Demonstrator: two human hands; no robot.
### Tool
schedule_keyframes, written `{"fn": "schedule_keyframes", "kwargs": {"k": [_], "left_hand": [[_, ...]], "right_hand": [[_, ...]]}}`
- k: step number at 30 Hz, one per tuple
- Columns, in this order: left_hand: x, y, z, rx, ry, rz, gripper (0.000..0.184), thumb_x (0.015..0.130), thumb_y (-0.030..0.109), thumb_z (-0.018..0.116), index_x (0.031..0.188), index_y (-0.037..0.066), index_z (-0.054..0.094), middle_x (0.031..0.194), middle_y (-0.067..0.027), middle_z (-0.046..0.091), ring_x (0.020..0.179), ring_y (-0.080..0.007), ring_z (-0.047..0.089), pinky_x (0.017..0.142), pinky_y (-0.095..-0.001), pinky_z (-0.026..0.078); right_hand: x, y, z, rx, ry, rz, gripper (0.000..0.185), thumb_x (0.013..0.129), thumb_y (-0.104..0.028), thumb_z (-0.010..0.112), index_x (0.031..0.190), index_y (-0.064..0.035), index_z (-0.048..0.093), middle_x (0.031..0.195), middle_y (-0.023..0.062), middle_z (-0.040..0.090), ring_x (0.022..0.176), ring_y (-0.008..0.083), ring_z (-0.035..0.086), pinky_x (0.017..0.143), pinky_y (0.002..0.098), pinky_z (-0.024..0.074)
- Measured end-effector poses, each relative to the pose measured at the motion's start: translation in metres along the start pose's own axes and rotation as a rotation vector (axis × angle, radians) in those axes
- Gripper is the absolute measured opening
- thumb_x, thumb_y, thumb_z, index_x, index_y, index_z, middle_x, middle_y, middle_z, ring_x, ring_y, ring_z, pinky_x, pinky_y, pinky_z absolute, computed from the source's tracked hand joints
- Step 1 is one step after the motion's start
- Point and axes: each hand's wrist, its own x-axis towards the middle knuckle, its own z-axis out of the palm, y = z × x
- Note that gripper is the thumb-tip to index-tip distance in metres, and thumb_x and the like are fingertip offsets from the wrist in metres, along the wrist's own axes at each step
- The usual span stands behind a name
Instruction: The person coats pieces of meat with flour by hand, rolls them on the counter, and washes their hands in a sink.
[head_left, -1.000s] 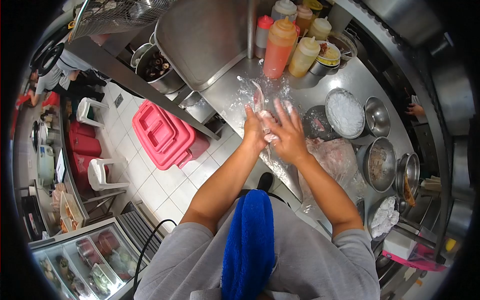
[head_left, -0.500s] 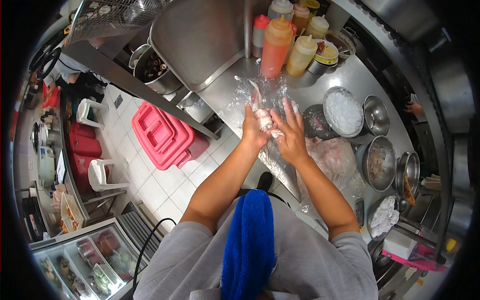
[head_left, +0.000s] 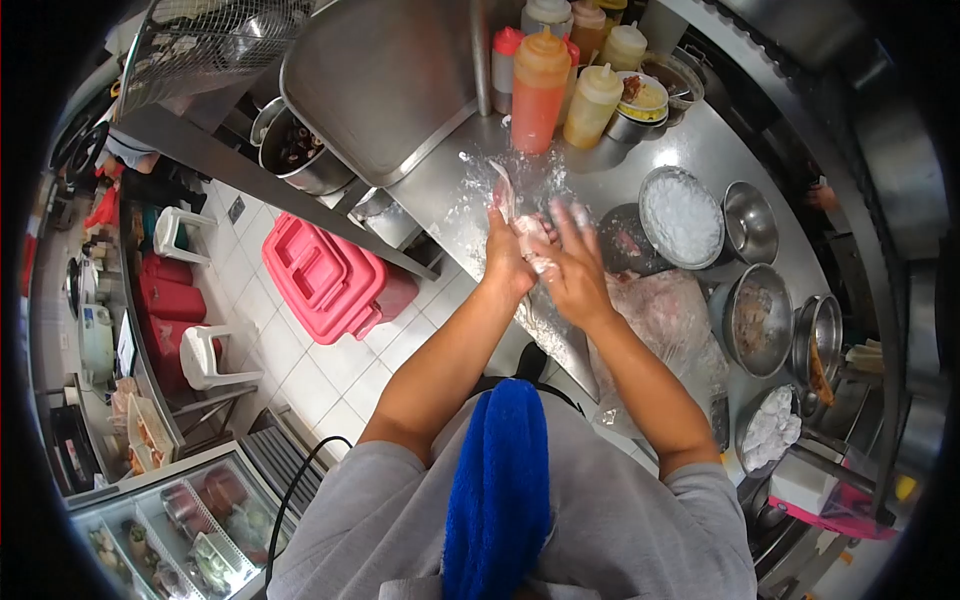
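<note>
A pale piece of raw meat dusted with white powder (head_left: 530, 232) lies between my two hands at the edge of the steel table (head_left: 620, 180). My left hand (head_left: 506, 250) is on its left side, thumb up, its fingers mostly hidden. Over the right side of the meat is my right hand (head_left: 570, 262), fingers spread and slightly blurred, touching it. A thin strip of meat (head_left: 503, 190) sticks out beyond my left hand. Powder is scattered around them. The bowl of white powder (head_left: 682, 218) stands to the right.
Squeeze bottles (head_left: 540, 90) stand at the back. Right of my hands are a bag of raw meat (head_left: 655, 320), a steel bowl (head_left: 757, 320) and an empty metal bowl (head_left: 750, 222). A pink lidded bin (head_left: 325, 280) is on the floor at left. Part of another person shows at far left.
The view has shifted slightly, so the table items appear a little further left. My right hand's fingers have moved over the meat, while my left hand stays beside it.
</note>
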Motion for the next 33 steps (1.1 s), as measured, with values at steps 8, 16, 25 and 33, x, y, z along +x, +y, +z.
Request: {"fn": "schedule_keyframes", "kwargs": {"k": [8,16,25,33], "left_hand": [[0.006,-0.007,0.002,0.061,-0.161,0.108,0.076,0.093,0.062,0.010,0.127,0.002,0.042,0.116,-0.0175,0.054,0.109,-0.0339,0.054,0.095,-0.0459,0.044],[0.004,-0.006,0.018,0.035,-0.023,0.011,0.068,0.091,0.066,0.026,0.090,0.005,0.054,0.081,-0.0098,0.059,0.078,-0.0251,0.060,0.072,-0.0388,0.051],[0.040,-0.023,0.083,0.939,-0.366,0.151,0.025,0.086,0.019,0.056,0.107,0.011,0.045,0.094,-0.0068,0.056,0.078,-0.0177,0.060,0.064,-0.0335,0.053],[0.064,-0.096,0.164,2.408,-0.872,0.928,0.033,0.081,0.014,0.060,0.111,0.010,0.045,0.100,-0.0148,0.057,0.091,-0.0302,0.061,0.072,-0.0437,0.051]], "right_hand": [[0.004,-0.008,-0.012,-0.125,-0.110,-0.041,0.048,0.076,-0.013,0.052,0.123,-0.0111,0.059,0.148,0.0184,0.027,0.133,0.0457,0.024,0.108,0.0532,0.0196],[0.005,0.001,-0.015,-0.059,-0.039,0.017,0.040,0.082,-0.018,0.048,0.119,-0.0106,0.061,0.147,0.0176,0.029,0.133,0.0469,0.023,0.109,0.0526,0.0187],[0.004,0.075,-0.112,0.555,0.486,0.533,0.025,0.089,-0.012,0.051,0.111,-0.0057,0.061,0.111,0.0031,0.061,0.100,0.0112,0.054,0.083,0.0255,0.0442],[-0.025,0.154,-0.171,-0.384,0.029,0.557,0.025,0.084,-0.008,0.051,0.106,-0.0022,0.062,0.103,0.0199,0.062,0.095,0.0338,0.061,0.085,0.0388,0.0475]]}}
